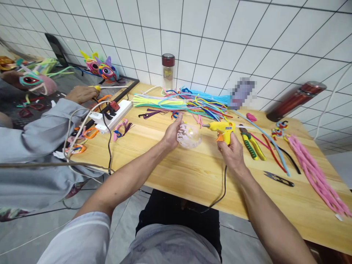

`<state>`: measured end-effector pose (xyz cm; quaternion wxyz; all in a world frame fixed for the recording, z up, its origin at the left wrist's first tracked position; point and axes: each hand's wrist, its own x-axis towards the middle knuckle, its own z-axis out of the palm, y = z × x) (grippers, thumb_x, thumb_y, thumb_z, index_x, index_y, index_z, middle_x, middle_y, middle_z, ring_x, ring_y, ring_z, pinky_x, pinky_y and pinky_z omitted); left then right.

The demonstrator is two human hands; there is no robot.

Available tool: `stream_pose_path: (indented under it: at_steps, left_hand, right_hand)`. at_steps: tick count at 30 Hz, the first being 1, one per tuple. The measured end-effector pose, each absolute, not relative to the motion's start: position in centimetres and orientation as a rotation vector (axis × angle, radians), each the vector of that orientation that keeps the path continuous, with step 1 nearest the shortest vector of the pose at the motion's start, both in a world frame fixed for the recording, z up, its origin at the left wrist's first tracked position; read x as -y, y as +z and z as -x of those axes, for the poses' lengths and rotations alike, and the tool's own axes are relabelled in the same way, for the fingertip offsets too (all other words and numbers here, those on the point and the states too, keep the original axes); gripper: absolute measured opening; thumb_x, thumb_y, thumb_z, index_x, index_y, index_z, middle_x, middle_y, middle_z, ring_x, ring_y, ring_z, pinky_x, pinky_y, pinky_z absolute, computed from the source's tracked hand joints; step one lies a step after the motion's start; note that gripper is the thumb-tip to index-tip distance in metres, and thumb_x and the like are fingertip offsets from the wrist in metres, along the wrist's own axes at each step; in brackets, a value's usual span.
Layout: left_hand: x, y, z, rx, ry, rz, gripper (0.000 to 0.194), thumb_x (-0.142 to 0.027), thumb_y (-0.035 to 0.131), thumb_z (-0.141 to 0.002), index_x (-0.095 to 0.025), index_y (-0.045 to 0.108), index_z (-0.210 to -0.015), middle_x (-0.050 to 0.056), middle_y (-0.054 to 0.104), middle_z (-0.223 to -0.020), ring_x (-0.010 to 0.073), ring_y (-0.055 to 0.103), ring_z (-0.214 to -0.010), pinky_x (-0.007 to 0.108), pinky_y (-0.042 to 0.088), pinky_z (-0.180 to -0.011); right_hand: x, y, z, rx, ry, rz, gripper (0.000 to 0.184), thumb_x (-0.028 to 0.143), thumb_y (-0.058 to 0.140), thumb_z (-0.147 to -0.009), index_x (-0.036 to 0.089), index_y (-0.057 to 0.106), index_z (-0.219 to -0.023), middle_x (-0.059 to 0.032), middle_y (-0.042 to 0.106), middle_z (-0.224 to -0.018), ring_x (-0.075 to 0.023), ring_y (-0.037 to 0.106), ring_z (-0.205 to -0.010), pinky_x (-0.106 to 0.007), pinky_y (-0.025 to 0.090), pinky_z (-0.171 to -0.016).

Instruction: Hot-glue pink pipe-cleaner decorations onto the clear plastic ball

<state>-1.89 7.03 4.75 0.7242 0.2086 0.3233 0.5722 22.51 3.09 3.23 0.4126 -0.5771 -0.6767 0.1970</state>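
Observation:
My left hand grips a clear plastic ball with whitish-pink patches on its surface, held over the wooden table. In my right hand is a yellow hot glue gun with an orange trigger. Its nozzle points left towards the ball, with a gap between them, and a white glue stick sticks out at the back. A black cord hangs from its handle. Beyond both hands lies a heap of coloured pipe cleaners. Green-and-yellow pliers rest just right of the glue gun.
Thread snips and a pink pipe cleaner bundle lie at right, near a leaning red flask. A glass bottle stands against the wall. At left are a white power strip, trailing cords and a co-worker's hand.

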Motion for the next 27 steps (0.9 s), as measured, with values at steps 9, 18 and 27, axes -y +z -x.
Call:
stream_pose_path:
  at_steps: [9,18,27]
  left_hand:
    - [-7.3,4.4,2.0,-0.698,1.262,-0.382,0.067,-0.062,0.081,-0.085,-0.023,0.033,-0.058,-0.008,0.033,-0.045,0.0062,0.034,-0.036,0.023,0.024,-0.039]
    - [-6.9,4.8,1.9,-0.719,1.243,-0.385,0.067,-0.061,0.081,-0.085,-0.022,0.035,-0.055,-0.007,0.037,-0.044,0.0057,0.034,-0.036,0.024,0.024,-0.04]
    - [-7.1,4.5,2.1,-0.699,1.232,-0.356,0.067,-0.061,0.08,-0.086,-0.022,0.035,-0.057,-0.007,0.039,-0.043,0.0057,0.037,-0.035,0.023,0.024,-0.038]
  right_hand:
    - [-2.4,4.2,-21.6,1.767,0.498,1.439,0.026,0.05,0.06,-0.088,0.026,0.052,-0.088,0.0033,0.057,-0.065,-0.0166,0.051,-0.057,-0.031,0.037,-0.057]
    - [-2.4,4.0,-21.3,1.849,0.461,1.426,0.024,0.046,0.056,-0.091,0.028,0.043,-0.082,0.0044,0.049,-0.059,-0.0161,0.042,-0.053,-0.031,0.032,-0.055]
    - [-2.2,4.0,-21.2,1.889,0.395,1.402,0.021,0.041,0.056,-0.089,0.028,0.041,-0.083,0.0049,0.045,-0.061,-0.0163,0.041,-0.053,-0.031,0.03,-0.056]
